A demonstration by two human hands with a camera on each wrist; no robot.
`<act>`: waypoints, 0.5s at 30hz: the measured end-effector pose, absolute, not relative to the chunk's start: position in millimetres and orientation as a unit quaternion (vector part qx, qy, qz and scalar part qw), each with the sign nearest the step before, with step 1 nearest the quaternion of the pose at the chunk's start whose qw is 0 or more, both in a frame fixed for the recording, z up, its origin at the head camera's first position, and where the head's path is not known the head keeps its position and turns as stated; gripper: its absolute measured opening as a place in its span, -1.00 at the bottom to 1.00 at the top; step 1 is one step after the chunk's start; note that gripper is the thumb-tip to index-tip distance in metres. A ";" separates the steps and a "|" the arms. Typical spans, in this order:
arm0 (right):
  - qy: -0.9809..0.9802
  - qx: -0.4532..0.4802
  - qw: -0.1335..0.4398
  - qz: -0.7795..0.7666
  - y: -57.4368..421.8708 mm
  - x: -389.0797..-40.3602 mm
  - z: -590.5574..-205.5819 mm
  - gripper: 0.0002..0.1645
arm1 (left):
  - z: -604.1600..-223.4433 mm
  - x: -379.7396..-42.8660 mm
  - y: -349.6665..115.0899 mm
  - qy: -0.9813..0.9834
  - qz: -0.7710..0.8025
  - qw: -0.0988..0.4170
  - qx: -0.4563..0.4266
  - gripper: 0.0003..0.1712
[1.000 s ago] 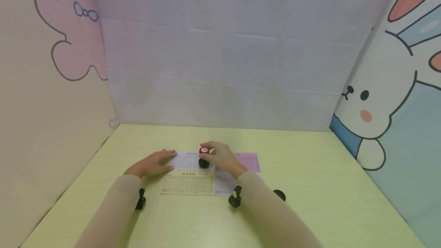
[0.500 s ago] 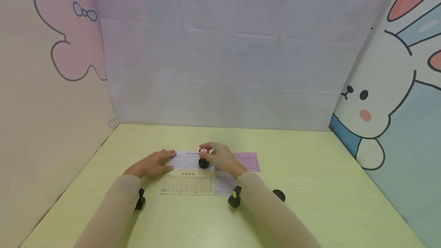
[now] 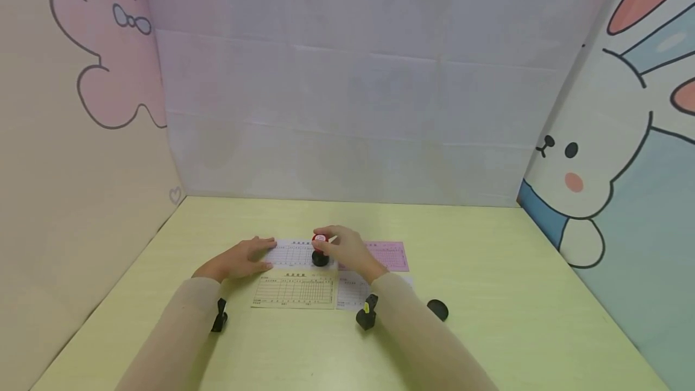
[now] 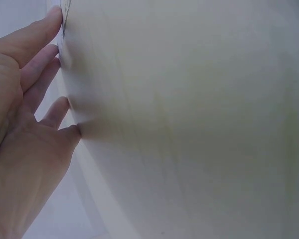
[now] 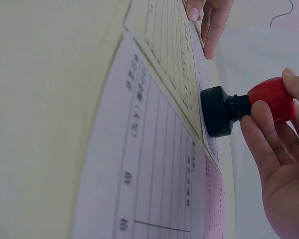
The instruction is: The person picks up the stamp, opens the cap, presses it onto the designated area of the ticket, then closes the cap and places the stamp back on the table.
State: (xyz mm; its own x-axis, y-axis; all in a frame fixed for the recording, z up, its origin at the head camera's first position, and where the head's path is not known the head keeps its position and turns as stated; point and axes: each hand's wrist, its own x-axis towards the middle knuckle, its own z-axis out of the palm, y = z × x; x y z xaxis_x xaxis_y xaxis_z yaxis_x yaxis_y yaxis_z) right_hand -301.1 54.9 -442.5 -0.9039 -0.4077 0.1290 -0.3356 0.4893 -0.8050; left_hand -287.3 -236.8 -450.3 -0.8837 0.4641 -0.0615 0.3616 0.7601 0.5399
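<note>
My right hand grips a stamp by its red knob, thumb and fingers around it. The stamp's black round base stands on the right part of a white printed form at the back left of a group of forms. At that form's left edge, my left hand rests with its fingers spread and fairly straight. In the left wrist view, the fingertips of that hand lie along the paper and tabletop.
A yellow form lies in front of the white one. To the right are a pink form and another white form, partly hidden by my right arm. A black round disc lies beside the right sleeve on the pale table.
</note>
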 end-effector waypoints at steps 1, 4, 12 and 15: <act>0.863 -0.214 0.040 -0.455 54.9 -301.3 -442.3 -0.46 | -450.4 -287.6 -236.9 0.933 0.266 0.095 0.223 -0.29; 0.862 -0.218 0.041 -0.456 55.3 -301.2 -441.4 -0.47 | -451.2 -288.1 -237.5 0.933 0.267 0.097 0.220 -0.29; 0.863 -0.218 0.053 -0.453 55.3 -301.0 -439.0 -0.45 | -452.2 -289.3 -239.4 0.929 0.268 0.088 0.240 -0.28; 0.867 -0.218 0.053 -0.445 54.3 -302.0 -439.0 -0.46 | -452.2 -290.0 -239.7 0.929 0.267 0.088 0.240 -0.28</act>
State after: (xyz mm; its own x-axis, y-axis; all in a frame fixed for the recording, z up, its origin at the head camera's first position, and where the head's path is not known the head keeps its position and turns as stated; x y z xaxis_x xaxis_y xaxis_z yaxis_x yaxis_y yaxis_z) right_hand -302.0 54.3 -439.0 -0.8996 -0.4245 0.1025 -0.3304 0.5083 -0.7953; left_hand -290.0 -239.7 -452.2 -0.8687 0.4940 -0.0359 0.3996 0.7419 0.5385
